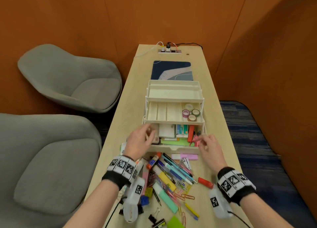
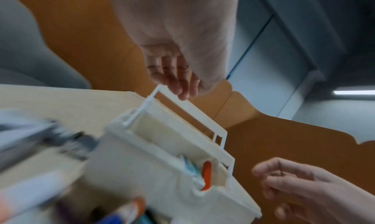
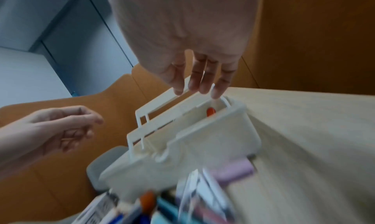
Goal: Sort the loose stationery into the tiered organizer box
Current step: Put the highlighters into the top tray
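The cream tiered organizer (image 1: 174, 92) stands fanned open mid-table. Its top tier is bare, tape rolls (image 1: 191, 113) fill the middle tier's right cell, and notepads, a green box and a red tool (image 1: 190, 133) lie in the bottom tier. My left hand (image 1: 147, 133) hovers over the bottom tier's left end with relaxed fingers (image 2: 180, 86) and holds nothing. Near the tier's right front corner my right hand (image 1: 202, 140) hangs just above the rim, fingers (image 3: 201, 83) straight and bare. Loose pens (image 1: 176, 169), a glue stick (image 1: 153, 160), highlighters (image 1: 165, 179) and paper clips (image 1: 185, 193) lie piled in front.
A pink eraser (image 1: 188, 156) lies against the organizer's front. Binder clips (image 1: 157, 217) and a green pad (image 1: 175, 223) sit at the near edge. A mouse pad (image 1: 172, 71) and a socket strip (image 1: 169, 51) lie behind. Grey chairs (image 1: 68, 78) stand left of the narrow table (image 1: 217, 125).
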`<state>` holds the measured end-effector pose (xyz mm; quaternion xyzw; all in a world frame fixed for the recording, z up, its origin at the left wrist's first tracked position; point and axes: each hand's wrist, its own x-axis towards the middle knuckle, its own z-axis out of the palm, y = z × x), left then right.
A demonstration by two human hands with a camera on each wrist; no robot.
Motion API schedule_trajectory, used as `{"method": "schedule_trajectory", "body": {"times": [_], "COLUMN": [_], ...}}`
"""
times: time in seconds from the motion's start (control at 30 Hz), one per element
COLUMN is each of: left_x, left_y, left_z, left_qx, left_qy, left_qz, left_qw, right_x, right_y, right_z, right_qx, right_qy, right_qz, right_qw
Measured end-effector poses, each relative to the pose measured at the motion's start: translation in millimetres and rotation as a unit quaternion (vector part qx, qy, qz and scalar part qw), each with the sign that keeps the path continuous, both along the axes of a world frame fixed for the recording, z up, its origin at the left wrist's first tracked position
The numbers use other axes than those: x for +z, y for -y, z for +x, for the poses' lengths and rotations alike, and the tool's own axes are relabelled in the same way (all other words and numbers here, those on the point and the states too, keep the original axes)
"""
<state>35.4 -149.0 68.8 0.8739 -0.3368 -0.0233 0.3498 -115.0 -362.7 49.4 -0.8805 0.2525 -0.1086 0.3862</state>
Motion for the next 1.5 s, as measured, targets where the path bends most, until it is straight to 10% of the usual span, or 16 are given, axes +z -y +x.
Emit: {"method": "schedule_trajectory", "body": {"times": [0.57, 0.7, 1.0, 1.5], "left_x": [-77.5, -80.0, -95.2, -101.0], "left_y": [-125.9, -114.2, -80.4, -55.8], "left_z": [-78.8, -73.6, -59.1, -45.1], "left_qx": [0.118, 0.120, 0.153, 0.158], "left_qy": [-0.108, -0.076, -0.073, -0.166], "left_qz": [0.140, 0.173, 0.308, 0.361], "left_qw": [0.977, 0.975, 0.936, 0.904], "right_x": [-53.0, -48.5, -63.0, -24.4], "right_y": [-105.1, -140.9, -158.4, -131.1], "right_z": [-51.6, -37.1, -32.1, 13.0], "right_qx": [0.105, 0.225, 0.188, 0.118], "right_qy": [-0.148, -0.265, -0.311, -0.234], "right_qz": [0.043, -0.084, -0.196, 0.088], "right_qw": [0.982, 0.934, 0.911, 0.961]}}
